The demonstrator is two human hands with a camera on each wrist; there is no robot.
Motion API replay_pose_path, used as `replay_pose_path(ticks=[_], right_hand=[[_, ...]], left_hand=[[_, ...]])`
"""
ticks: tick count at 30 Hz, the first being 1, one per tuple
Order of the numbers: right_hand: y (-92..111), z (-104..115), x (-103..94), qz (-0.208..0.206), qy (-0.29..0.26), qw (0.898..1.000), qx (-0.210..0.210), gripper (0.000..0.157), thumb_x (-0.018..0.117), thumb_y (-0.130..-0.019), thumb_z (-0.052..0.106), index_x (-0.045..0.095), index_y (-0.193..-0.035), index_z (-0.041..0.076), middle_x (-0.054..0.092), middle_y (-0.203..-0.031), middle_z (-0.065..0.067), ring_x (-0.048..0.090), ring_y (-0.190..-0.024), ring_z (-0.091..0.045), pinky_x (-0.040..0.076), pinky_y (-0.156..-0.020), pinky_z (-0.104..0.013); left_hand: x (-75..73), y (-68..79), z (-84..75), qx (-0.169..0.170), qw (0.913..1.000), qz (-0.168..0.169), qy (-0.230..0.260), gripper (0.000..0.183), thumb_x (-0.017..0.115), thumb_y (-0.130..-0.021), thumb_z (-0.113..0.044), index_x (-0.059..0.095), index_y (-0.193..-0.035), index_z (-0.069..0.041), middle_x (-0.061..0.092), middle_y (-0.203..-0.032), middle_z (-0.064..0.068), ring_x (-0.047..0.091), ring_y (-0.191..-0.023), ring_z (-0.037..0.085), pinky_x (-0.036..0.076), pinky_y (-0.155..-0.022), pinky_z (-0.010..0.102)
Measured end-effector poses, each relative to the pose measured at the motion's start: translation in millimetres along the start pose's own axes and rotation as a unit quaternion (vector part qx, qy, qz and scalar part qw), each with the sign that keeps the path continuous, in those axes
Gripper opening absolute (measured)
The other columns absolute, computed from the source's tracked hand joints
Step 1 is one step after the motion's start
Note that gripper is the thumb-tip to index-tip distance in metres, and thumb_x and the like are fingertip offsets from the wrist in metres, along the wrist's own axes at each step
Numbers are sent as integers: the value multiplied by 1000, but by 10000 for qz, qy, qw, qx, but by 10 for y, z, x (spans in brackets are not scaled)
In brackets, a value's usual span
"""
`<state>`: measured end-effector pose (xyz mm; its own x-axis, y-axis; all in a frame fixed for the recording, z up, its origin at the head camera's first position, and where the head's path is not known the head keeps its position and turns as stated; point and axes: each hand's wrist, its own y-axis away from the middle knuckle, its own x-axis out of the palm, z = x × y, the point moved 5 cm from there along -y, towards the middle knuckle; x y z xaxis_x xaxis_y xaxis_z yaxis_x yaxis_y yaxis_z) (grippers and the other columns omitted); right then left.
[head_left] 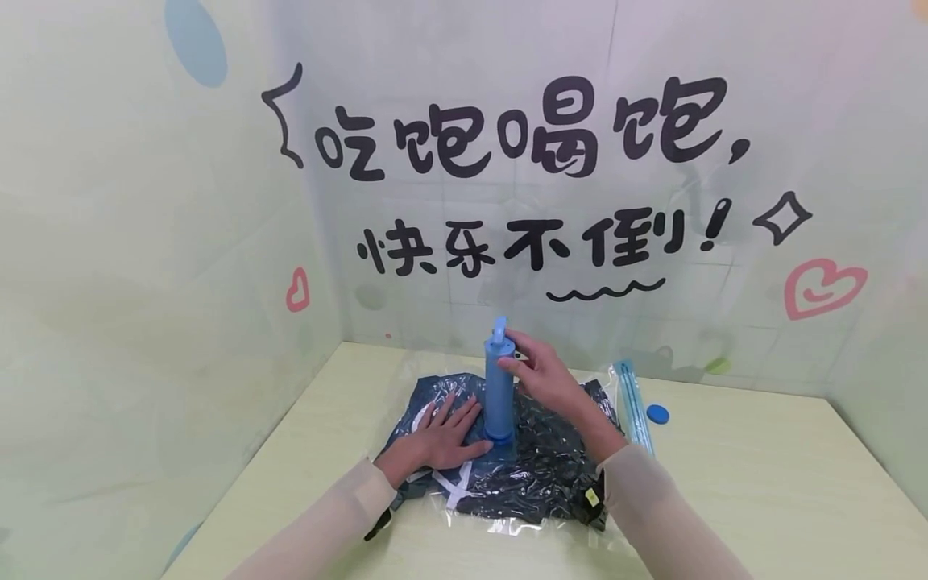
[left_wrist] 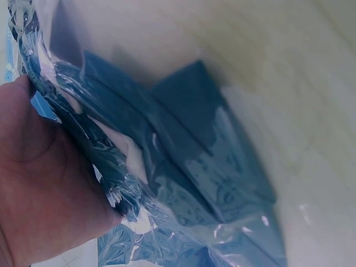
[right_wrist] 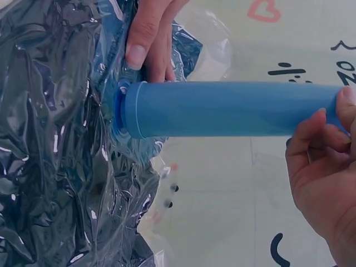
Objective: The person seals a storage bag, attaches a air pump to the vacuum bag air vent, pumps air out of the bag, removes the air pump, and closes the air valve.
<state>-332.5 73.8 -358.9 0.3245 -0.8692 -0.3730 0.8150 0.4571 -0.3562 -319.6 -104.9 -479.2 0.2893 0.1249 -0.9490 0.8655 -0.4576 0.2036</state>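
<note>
A clear vacuum storage bag [head_left: 536, 475] lies on the table with dark and blue-green clothes wrinkled inside it. On the bag stands a blue hand pump [head_left: 499, 395], upright, its base at the bag's valve. My right hand [head_left: 547, 374] grips the pump near its top, thumb and fingers on either side, as the right wrist view also shows the pump [right_wrist: 222, 109]. Beside the pump base, my left hand [head_left: 445, 439] rests flat with spread fingers on the bag. In the left wrist view, blue-green cloth [left_wrist: 183, 128] shows through the plastic by that hand.
The bag's blue zip edge [head_left: 633, 403] sticks up at the right. Just past it, a round blue cap [head_left: 657, 414] lies on the pale wooden table [head_left: 761, 483]. A printed wall covering [head_left: 449, 314] rises behind the table, with another at the left side.
</note>
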Motion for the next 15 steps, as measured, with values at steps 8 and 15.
replay_pose_path(ticks=[8, 15], right_hand=[[-7, 5, -59, 325, -116, 9993, -167, 48, 51, -108, 7, 40, -153, -4, 57, -133, -20, 46, -62, -28, 50, -56, -32], [18, -25, 27, 37, 62, 10000, -1, 58, 63, -103, 11, 38, -153, -3, 53, -142, -23, 65, -93, -35, 52, -60, -36]], left_hand=[[-1, -3, -4, 15, 10000, -30, -9, 91, 30, -99, -74, 18, -164, -13, 11, -169, 2, -8, -153, 29, -2, -118, 55], [-42, 40, -38, -64, 9999, 95, -117, 86, 35, -101, -70, 18, -165, -15, 11, -169, 1, -7, -153, 29, 0, -118, 56]])
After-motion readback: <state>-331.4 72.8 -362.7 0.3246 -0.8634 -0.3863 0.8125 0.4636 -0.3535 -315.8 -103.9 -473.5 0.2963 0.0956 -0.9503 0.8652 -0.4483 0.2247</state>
